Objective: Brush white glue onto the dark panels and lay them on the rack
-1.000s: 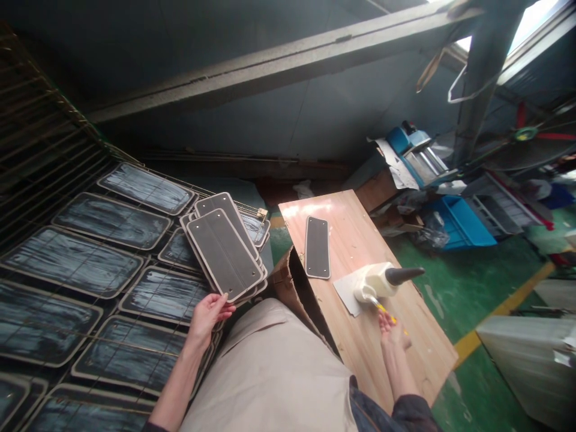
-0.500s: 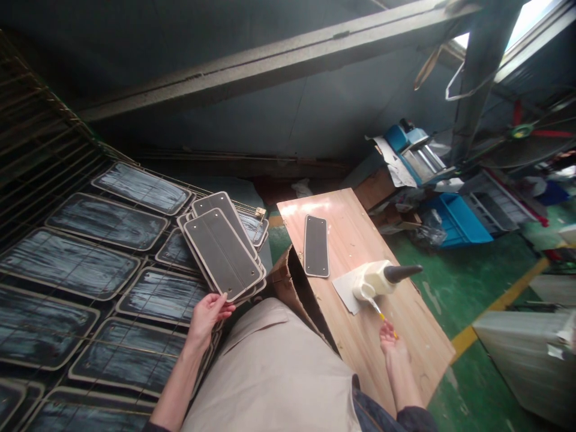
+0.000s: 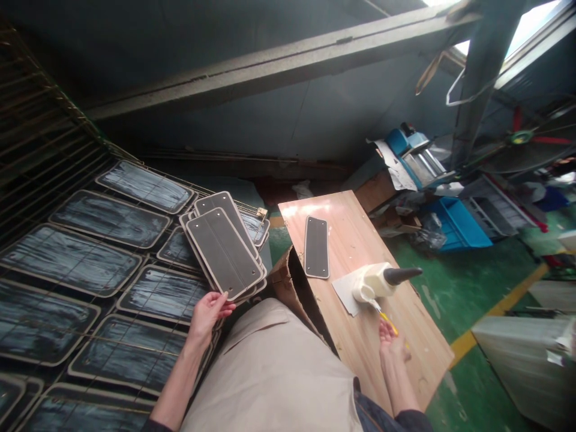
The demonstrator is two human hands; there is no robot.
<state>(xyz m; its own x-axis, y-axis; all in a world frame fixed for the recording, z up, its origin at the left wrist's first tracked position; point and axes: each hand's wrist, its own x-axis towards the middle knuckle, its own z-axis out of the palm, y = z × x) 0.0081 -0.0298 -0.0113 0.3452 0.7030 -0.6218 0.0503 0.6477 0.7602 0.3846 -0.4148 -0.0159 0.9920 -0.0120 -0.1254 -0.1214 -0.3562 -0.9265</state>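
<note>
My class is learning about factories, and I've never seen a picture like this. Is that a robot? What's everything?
No robot here: those are a person's own two bare hands. The camera sits on the person's head, looking forward and down, so you see their beige lap too.

The left hand grips a corner of a stack of dark panels. The right hand holds a thin yellow-handled tool, its white tip close to a pale container with a dark cone-shaped end.

That container stands on the wooden tabletop, partly over a pale sheet. One single dark panel lies there too. On the other side, more panels with whitish streaks lie among wires.
</note>
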